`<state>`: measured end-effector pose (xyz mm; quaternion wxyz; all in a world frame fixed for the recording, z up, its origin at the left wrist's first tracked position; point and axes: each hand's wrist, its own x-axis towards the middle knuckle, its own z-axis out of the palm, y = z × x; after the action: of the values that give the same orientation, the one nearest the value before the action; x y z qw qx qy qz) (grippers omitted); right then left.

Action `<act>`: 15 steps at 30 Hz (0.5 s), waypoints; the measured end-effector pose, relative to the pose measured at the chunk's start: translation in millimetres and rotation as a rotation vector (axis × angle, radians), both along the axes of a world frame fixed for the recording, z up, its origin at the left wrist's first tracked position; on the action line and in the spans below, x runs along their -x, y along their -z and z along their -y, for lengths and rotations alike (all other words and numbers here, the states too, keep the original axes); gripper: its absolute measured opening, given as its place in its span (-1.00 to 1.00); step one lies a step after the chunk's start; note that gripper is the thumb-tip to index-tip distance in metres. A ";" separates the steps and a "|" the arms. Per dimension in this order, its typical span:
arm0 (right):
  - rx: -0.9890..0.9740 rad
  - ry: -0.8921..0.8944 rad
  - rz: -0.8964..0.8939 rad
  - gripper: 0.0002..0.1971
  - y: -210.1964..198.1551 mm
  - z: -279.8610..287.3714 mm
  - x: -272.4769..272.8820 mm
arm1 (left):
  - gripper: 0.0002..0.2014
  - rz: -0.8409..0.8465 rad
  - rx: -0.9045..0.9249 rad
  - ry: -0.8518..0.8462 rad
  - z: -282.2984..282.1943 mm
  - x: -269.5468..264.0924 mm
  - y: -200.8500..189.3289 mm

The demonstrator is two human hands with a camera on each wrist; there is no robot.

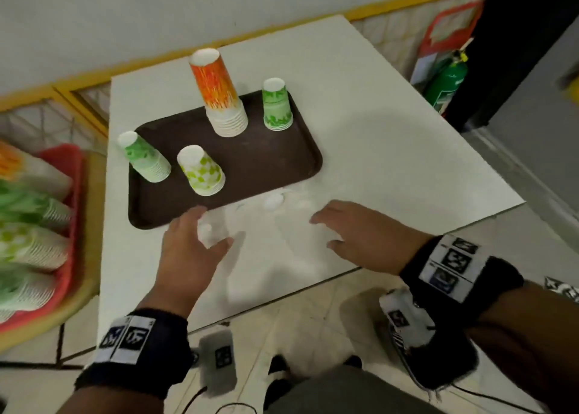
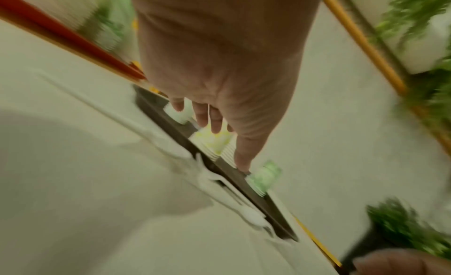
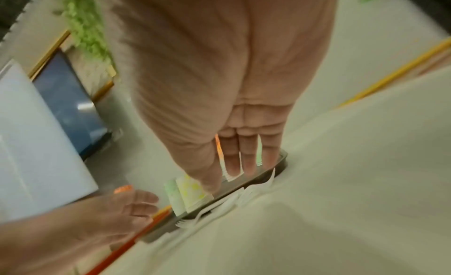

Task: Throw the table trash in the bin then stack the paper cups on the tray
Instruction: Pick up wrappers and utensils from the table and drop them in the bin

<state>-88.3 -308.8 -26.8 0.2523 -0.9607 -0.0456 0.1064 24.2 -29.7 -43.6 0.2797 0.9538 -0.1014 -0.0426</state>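
A brown tray (image 1: 269, 160) on the white table (image 1: 391, 150) carries upside-down paper cup stacks: a tall orange one (image 1: 216, 84), a green one (image 1: 275, 106) at the back right, another green one (image 1: 144, 160) at the left and a yellow-green one (image 1: 200, 172) in front. White plastic cutlery (image 1: 272, 201) (image 2: 253, 217) (image 3: 219, 204) lies blurred along the tray's near edge. My left hand (image 1: 210, 228) (image 2: 227, 144) hovers over the cutlery's left end with straight fingers. My right hand (image 1: 322, 230) (image 3: 229, 173) reaches toward its right end, fingers straight too. Neither hand holds anything.
A red basket (image 1: 70, 194) holding many lying cup stacks sits on a stand left of the table. A green fire extinguisher (image 1: 448, 81) stands at the far right by the wall. The table's near edge runs just under my wrists. No bin shows.
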 end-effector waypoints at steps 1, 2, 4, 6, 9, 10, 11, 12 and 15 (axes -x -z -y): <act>0.079 -0.023 0.053 -0.47 4.7 -5.8 -15.6 | -0.24 -0.013 -0.032 -0.034 -12.1 -3.6 7.7; 0.154 -0.035 0.100 -0.44 7.9 -11.4 -30.6 | -0.20 -0.040 -0.058 -0.061 -22.4 -6.5 15.0; 0.280 -0.028 0.145 -0.40 15.1 -20.1 -54.3 | -0.21 -0.101 -0.097 -0.107 -37.9 -8.9 28.1; 0.367 -0.021 0.130 -0.41 23.7 -23.9 -69.8 | -0.28 -0.123 -0.159 -0.094 -47.4 -9.2 36.9; 0.457 -0.053 0.114 -0.45 33.2 -27.4 -82.4 | -0.51 -0.058 -0.219 -0.021 -55.7 -11.7 48.0; 0.470 -0.061 0.120 -0.47 35.0 -27.9 -85.1 | -0.59 -0.041 -0.239 0.001 -56.9 -12.7 50.9; 0.487 -0.071 0.126 -0.50 36.1 -28.6 -87.5 | -0.63 -0.037 -0.261 0.023 -57.4 -13.7 52.0; 0.502 -0.082 0.136 -0.53 36.5 -29.0 -89.3 | -0.65 -0.040 -0.277 0.041 -56.6 -15.0 52.1; 0.502 -0.095 0.147 -0.62 36.8 -31.3 -88.6 | -0.64 -0.034 -0.216 0.068 -49.7 -14.1 48.4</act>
<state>0.2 -277.6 -63.6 -0.0030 -0.9952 -0.0809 0.0558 38.3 20.0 -92.0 0.1755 0.9735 -0.1235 -0.0790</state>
